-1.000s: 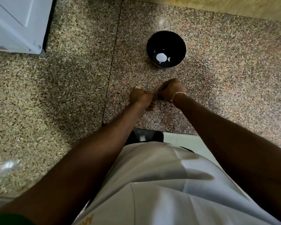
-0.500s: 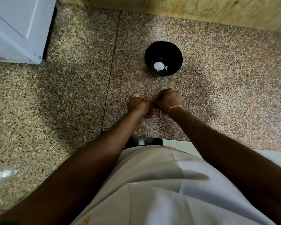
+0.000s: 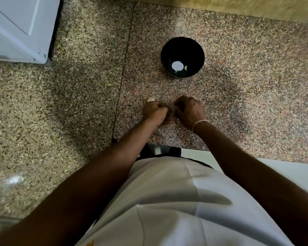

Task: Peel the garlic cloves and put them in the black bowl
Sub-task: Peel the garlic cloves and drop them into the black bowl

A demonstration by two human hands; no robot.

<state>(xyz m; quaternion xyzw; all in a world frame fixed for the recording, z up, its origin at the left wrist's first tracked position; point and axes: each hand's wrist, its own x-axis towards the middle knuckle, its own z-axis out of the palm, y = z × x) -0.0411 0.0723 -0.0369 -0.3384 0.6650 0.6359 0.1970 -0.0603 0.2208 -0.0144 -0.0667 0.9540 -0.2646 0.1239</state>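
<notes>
Both my hands curled together over the speckled granite countertop (image 3: 238, 107).

My left hand (image 3: 154, 110) and right hand (image 3: 189, 111) meet fingertip to fingertip, fingers curled; what they pinch is hidden. The round black bowl (image 3: 182, 45) sits beyond them, apart, holding white pieces. A white cabinet (image 3: 20, 27) stands far left; a yellowish wall runs behind.

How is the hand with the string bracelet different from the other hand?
The right hand wears a thin pale string bracelet at the wrist; the left hand wears none. A small pale piece shows just beyond the left hand, none beyond the right. Both have curled fingers and meet over the speckled granite counter, near the round black bowl.
</notes>
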